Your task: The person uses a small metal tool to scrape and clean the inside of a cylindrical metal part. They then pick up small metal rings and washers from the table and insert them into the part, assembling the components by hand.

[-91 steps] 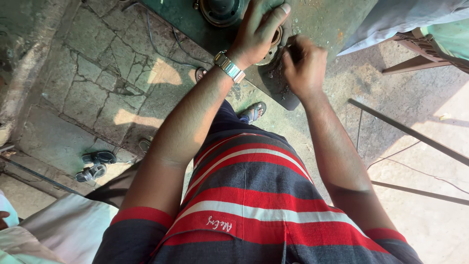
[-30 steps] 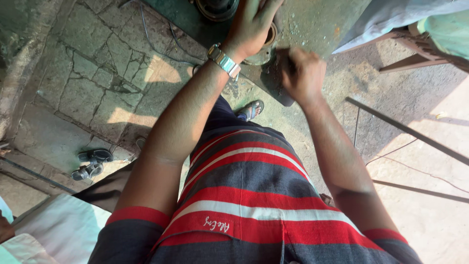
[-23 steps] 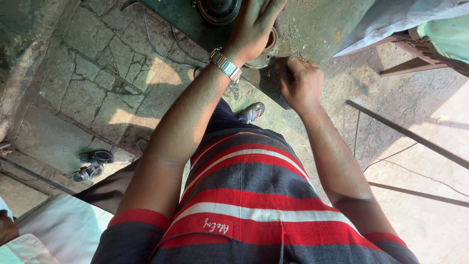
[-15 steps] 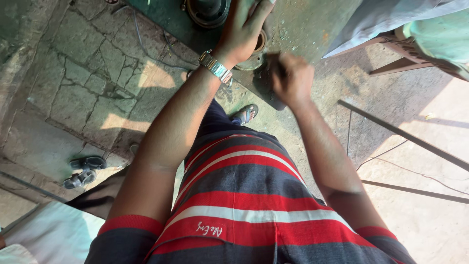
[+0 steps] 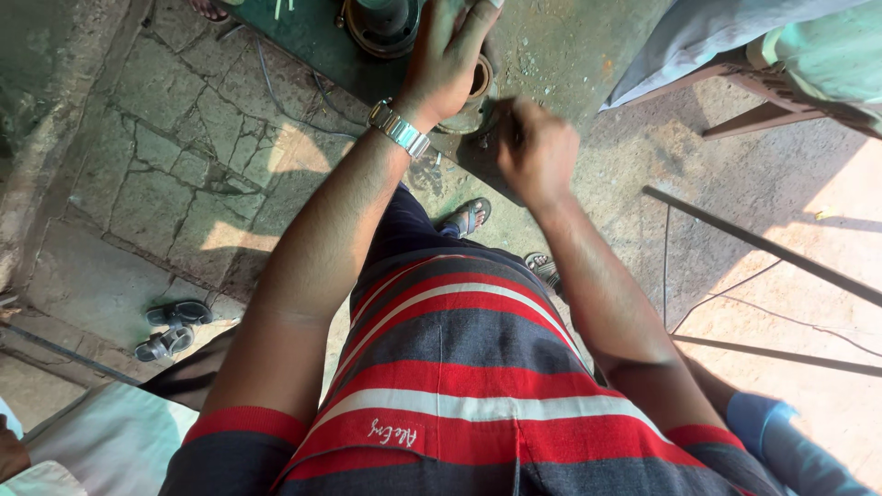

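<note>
While pressed flat, one left hand [image 5: 447, 57] on one ring [image 5: 474, 96], one right fist [image 5: 536, 152].

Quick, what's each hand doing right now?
Left hand: open, palm pressed on the round metal part.
Right hand: closed in a fist; contents cannot be told.

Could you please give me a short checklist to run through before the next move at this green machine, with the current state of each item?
1. Left hand steady on the round metal part: ok.
2. Right hand closed at the machine base edge: ok; what it holds: cannot tell.
3. Wristwatch clear of moving parts: cannot tell.
4. Foot protection: not ok, open sandal.
5. Pair of sandals away from the feet: ok.
</note>
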A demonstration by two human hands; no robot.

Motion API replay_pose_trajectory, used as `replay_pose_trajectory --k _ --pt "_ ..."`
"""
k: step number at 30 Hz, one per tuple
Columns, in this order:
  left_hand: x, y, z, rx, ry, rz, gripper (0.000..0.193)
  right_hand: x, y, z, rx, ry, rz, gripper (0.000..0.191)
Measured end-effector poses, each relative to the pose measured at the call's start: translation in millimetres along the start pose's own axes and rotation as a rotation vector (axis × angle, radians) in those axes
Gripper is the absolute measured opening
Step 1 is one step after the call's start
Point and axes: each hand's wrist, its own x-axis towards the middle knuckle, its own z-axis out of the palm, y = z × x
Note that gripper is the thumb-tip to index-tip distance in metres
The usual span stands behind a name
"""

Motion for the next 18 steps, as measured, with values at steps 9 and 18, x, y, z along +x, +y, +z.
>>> replay_pose_trajectory --k 9,18 --pt "-0.5 1.9 -6.6 0.35 -0.055 0.134 0.036 -2.3 -19.6 -2.1 0.1 -0.02 0.17 0.012" --pt "10.3 26.7 -9.4 0.006 -0.385 -0.072 0.029 -3.4 -35.0 1.3 0.038 0.008 0.261 0.01"
